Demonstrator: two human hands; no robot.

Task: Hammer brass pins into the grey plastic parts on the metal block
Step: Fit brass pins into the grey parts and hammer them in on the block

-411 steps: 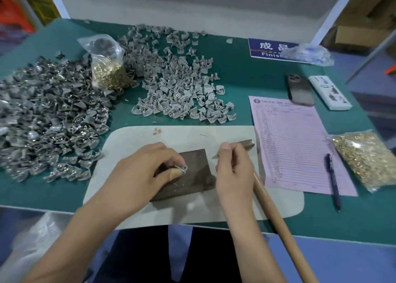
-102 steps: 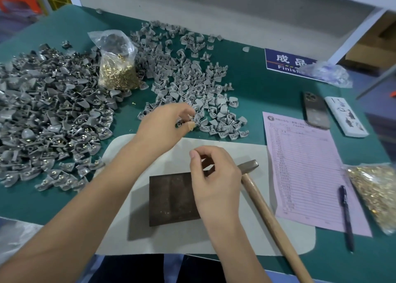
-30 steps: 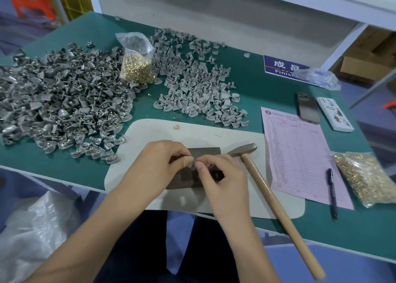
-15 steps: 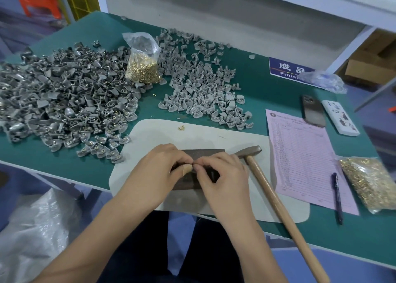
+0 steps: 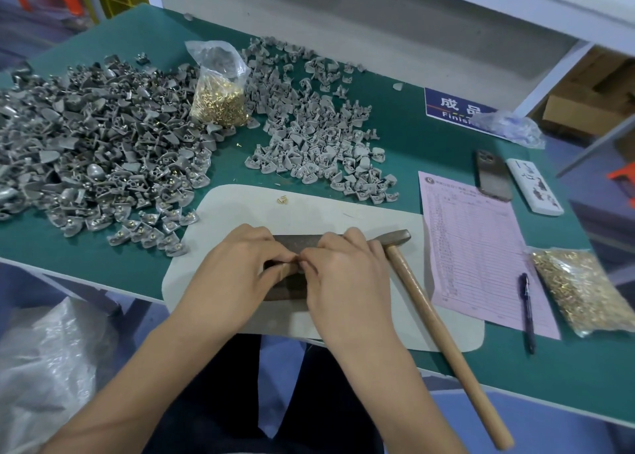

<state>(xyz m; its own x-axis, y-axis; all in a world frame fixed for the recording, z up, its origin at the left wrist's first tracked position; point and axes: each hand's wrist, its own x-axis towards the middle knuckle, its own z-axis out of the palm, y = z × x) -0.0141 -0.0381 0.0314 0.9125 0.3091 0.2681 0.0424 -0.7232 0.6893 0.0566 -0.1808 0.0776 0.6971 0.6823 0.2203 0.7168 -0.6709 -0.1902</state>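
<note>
Both hands meet over the metal block (image 5: pixel 302 242) on the bench (image 5: pixel 395 151): left hand (image 5: pixel 237 275) and right hand (image 5: pixel 343 275) fingers curled, tips pinched together on something small, hidden. Hammer (image 5: pixel 443 336) lies just beside the right hand; loose grey plastic parts (image 5: pixel 319 144) piled beyond.

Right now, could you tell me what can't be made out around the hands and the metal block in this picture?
All in the head view:
- Whatever is pinched between the left hand and right hand: covered by the fingertips.
- Most of the metal block: under both hands.
- The printing on the pink form: too small.
- The blue sign: partly covered by a plastic bag.
</note>
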